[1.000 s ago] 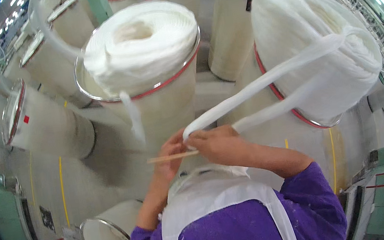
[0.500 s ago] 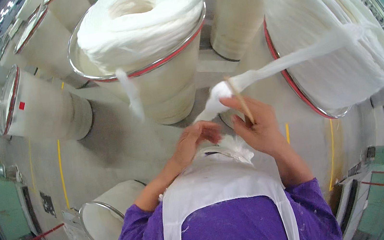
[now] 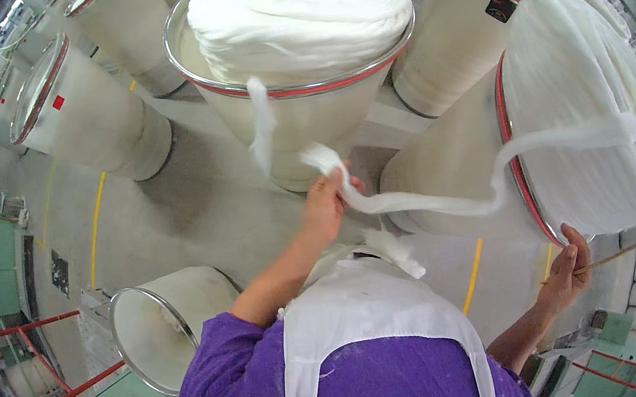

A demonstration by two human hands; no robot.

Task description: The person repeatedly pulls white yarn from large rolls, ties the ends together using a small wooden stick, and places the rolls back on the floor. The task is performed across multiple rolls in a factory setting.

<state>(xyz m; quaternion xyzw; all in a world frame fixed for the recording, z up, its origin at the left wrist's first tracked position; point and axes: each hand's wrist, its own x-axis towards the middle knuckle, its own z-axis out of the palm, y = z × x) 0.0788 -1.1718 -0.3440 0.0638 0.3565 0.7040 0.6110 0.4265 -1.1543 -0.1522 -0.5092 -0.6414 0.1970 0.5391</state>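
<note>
In front of the wearer's white apron [image 3: 375,299], the left hand [image 3: 328,199] is closing its fingers around one white fibre strand [image 3: 435,202], pinching it near its loose end, which is poking up beyond the fingers. From there the strand is sagging to the right, then rising over a red-banded rim to the large fibre pile [image 3: 595,106] in the right-hand can [image 3: 446,161]. Well apart at the right, near that rim, the right hand [image 3: 567,274] is curling round one thin stick [image 3: 611,257], its index finger reaching upward; whether the fingertip is touching the rim, I cannot tell. Three cans are showing white fibre heaped above their rims: this one, the middle can [image 3: 303,112] and the upper-right can [image 3: 446,45]. One short fibre tail [image 3: 263,125] is hanging down the middle can's front. One black label [image 3: 500,7] is sitting on the upper-right can, its marks too small to read, and one plain red square [image 3: 58,102] is marking the left can [image 3: 95,119]. At lower left, another can [image 3: 206,297] is turning its open mouth into view.
</note>
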